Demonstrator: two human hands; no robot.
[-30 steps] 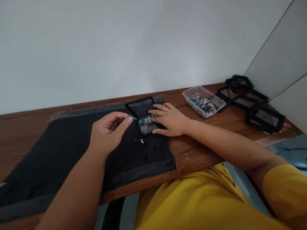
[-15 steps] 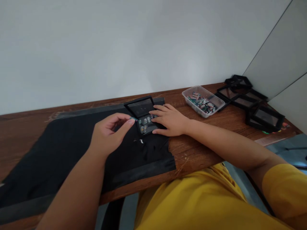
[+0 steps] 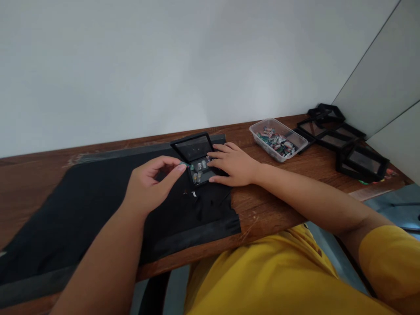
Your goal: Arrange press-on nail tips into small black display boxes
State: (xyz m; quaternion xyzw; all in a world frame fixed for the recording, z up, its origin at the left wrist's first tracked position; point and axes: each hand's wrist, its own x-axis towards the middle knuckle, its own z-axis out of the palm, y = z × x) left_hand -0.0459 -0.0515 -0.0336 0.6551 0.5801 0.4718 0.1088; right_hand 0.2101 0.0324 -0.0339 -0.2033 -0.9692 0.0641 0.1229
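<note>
My left hand [image 3: 151,180] pinches a small, greenish piece that looks like a press-on nail [image 3: 183,163] between thumb and forefinger, at the left edge of a small black display case [image 3: 205,176]. The case lies with its lid [image 3: 193,149] tilted up at the back. Several decorated press-on nails [image 3: 198,176] are laid out inside it. Across the case's right side rests my right hand [image 3: 234,166], fingers spread, hiding that part. A tiny white scrap [image 3: 194,194] lies on the black cloth [image 3: 95,192] in front.
A clear plastic tub [image 3: 297,141] holding a heap of small colourful pieces [image 3: 275,141] stands right of my right hand. Further right, several black cases [image 3: 362,159] are piled near the corner. A pale wall [image 3: 197,65] rises behind the wooden table [image 3: 278,197].
Both hands stay almost where they were. The fingertips of my left hand have shifted very slightly right over the case's edge.
</note>
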